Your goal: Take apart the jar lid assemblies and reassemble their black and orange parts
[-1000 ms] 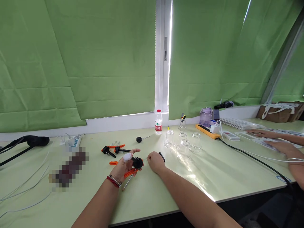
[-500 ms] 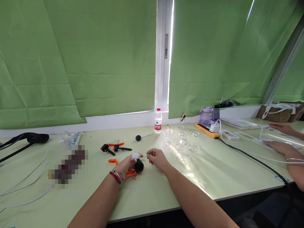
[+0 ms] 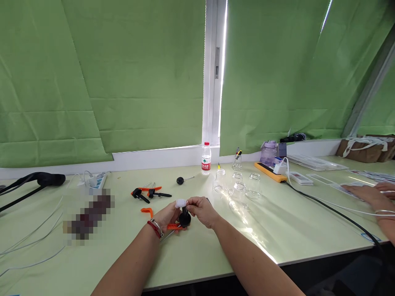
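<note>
My left hand (image 3: 169, 216) is wrapped round a black part with an orange handle (image 3: 184, 219), held just above the table. A white cap-like piece (image 3: 181, 203) sits on top, and a metal rod (image 3: 167, 236) slants out below. My right hand (image 3: 202, 210) is closed, its fingertips pinched against the black part just under the white piece. What it pinches is hidden; a short dark edge shows behind its knuckles. To the left lie more black-and-orange parts (image 3: 148, 192) with metal rods. An orange hooked handle (image 3: 147, 211) lies close to my left wrist.
Several clear glass jars (image 3: 238, 193) stand right of my hands. Behind are a water bottle (image 3: 206, 158) and a black knob on a rod (image 3: 181, 180). A yellow-orange power strip (image 3: 270, 172) trails a black cable. At far right, another person's hands (image 3: 365, 195) rest over flat items.
My right hand, which pinched a tiny bright thing apart from the assembly, has moved left against it. The other person's hands have shifted, and the clear box-like piece they held no longer stands upright.
</note>
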`<act>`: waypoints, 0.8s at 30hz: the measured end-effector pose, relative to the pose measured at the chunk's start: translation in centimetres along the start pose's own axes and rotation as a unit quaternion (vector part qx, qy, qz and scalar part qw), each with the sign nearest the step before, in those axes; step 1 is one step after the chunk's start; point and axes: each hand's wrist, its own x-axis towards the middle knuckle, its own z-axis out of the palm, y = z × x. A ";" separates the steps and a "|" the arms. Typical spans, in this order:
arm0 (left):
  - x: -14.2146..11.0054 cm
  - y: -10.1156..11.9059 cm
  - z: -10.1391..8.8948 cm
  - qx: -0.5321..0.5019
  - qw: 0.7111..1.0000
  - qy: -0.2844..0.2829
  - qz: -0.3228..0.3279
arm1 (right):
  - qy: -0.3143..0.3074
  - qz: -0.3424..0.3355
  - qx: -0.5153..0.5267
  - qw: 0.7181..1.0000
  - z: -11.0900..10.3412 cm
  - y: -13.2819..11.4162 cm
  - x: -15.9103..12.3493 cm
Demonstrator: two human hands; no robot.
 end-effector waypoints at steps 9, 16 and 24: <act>0.2 0.0 -0.1 -0.001 1.000 0.002 0.001 | -0.044 -0.005 -0.033 0.998 -0.5 -0.8 -0.5; 0.2 -0.2 -0.4 0.002 1.000 -0.021 0.009 | -0.057 0.000 0.002 0.998 -0.5 -0.3 -0.5; -0.2 0.2 0.2 -0.003 0.999 -0.041 0.030 | -0.058 0.028 0.041 0.997 -0.3 0.4 -0.4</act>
